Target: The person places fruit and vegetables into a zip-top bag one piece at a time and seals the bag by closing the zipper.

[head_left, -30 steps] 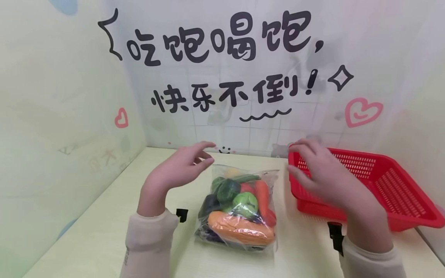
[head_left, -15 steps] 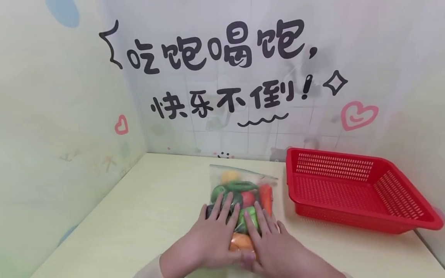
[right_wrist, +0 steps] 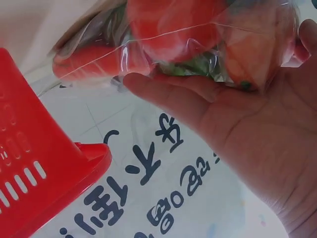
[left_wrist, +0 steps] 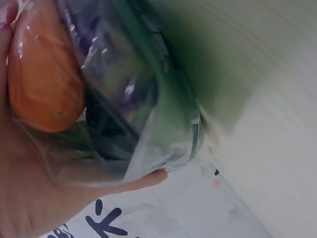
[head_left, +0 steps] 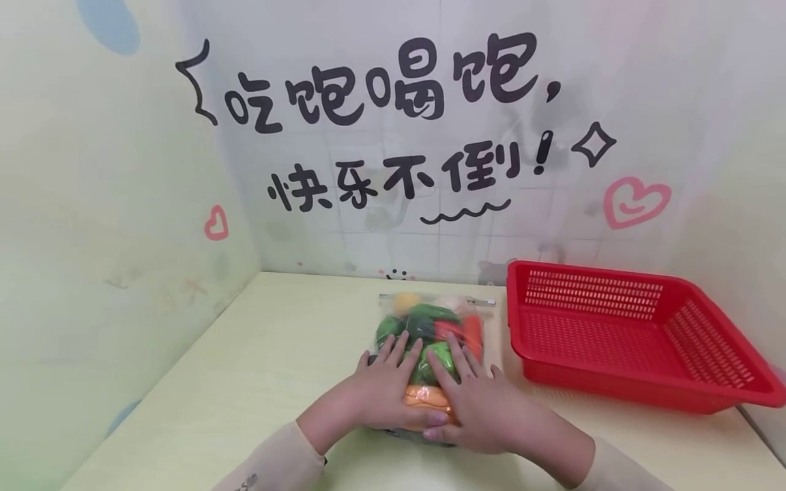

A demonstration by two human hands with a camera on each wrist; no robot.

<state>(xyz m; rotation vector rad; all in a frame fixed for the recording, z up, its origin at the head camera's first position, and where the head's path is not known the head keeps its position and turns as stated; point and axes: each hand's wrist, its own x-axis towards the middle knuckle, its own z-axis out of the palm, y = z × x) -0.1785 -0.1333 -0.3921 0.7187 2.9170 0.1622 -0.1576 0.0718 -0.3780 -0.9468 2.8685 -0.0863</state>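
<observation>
A clear zip bag (head_left: 430, 310) full of what look like model vegetables lies on the table. Through the plastic show an orange oblong piece (head_left: 425, 395), a leafy green ball (head_left: 441, 354), a carrot (head_left: 472, 333) and dark green pieces. My left hand (head_left: 382, 392) rests on the bag's left half, fingers spread and pointing away from me. On the right half lies my right hand (head_left: 485, 408), its fingers straight too. Both thumbs meet over the orange piece. A large red piece (right_wrist: 173, 29) shows through the bag in the right wrist view.
A red slotted plastic basket (head_left: 604, 392) stands on the table (head_left: 270, 354) to the right of the bag. Behind the table rises a wall (head_left: 344, 245) with large black lettering, and another wall (head_left: 123, 204) borders the left side.
Both hands came down from above the table onto the bag and spread over it. In the last half second, hands and bag have shifted slightly, and the bag's top edge looks lower.
</observation>
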